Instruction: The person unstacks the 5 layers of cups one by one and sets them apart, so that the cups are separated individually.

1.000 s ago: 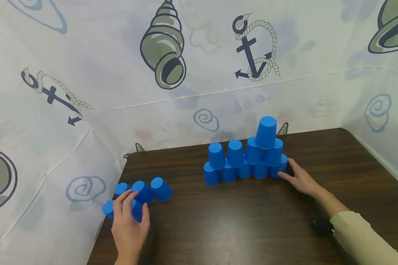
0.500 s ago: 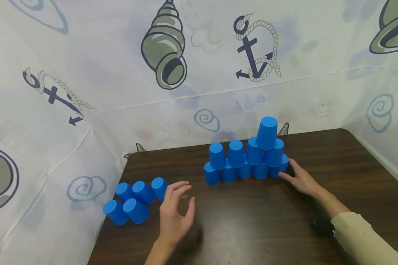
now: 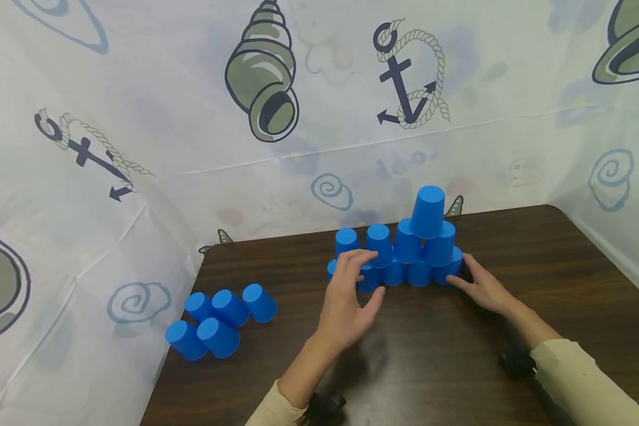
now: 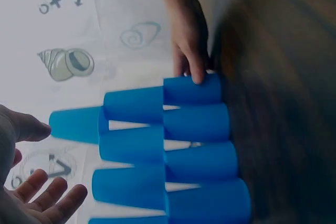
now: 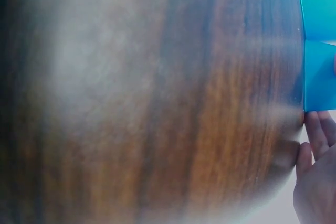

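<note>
Upside-down blue cups stand in a stepped stack at the back of the table: a bottom row of several, a second row of several, and one top cup (image 3: 428, 212) over the second row's right end. My right hand (image 3: 484, 290) holds the bottom row's rightmost cup (image 3: 448, 269), thumb in front and fingers behind. My left hand (image 3: 346, 302) is raised in front of the stack's left end, hiding part of the cups there. Nothing is in it, and its fingers (image 4: 47, 198) are spread and loosely bent in the left wrist view.
Several more upside-down cups (image 3: 218, 338) stand singly on the left of the dark wooden table (image 3: 431, 361). A printed white cloth (image 3: 202, 118) hangs behind and on both sides. Black wrist devices (image 3: 325, 407) sit near both sleeves.
My left hand has swept right from the loose cups on the left to the stack, carrying nothing. My right hand has stayed at the same cup, and the stack stands as before.
</note>
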`<action>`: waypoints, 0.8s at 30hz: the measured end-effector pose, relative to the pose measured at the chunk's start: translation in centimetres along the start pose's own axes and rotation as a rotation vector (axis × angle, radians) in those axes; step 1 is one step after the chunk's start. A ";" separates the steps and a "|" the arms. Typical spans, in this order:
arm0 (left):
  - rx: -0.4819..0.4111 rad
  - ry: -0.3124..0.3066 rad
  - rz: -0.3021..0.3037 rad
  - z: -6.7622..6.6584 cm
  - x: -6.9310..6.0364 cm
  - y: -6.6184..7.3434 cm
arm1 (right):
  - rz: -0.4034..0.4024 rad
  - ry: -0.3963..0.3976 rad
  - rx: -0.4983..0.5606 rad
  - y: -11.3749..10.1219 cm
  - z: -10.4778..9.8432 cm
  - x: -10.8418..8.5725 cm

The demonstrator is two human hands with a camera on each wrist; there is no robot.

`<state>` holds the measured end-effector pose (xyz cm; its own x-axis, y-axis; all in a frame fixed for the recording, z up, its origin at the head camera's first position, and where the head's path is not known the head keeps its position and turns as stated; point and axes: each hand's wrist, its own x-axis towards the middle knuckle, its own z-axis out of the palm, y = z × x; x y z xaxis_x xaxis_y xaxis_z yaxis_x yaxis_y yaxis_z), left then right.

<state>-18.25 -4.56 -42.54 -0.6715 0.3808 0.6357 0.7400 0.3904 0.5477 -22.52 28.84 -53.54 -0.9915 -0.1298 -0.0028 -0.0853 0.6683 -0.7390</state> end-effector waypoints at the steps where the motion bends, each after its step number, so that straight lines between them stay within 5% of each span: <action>1: 0.004 -0.001 0.012 0.4 0.7 0.1 | -0.003 0.000 0.001 0.0 0.0 0.0; 12: 0.095 -0.018 0.054 4.3 7.7 -0.3 | 0.004 0.015 0.001 0.0 0.2 0.0; 24: 0.098 -0.058 0.075 6.4 11.8 -0.4 | 0.010 0.010 0.014 -0.1 0.1 -0.1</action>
<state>-26.69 5.11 -38.76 -0.6180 0.4585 0.6387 0.7824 0.4382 0.4425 -22.45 28.74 -53.54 -0.9933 -0.1153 -0.0038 -0.0737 0.6593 -0.7483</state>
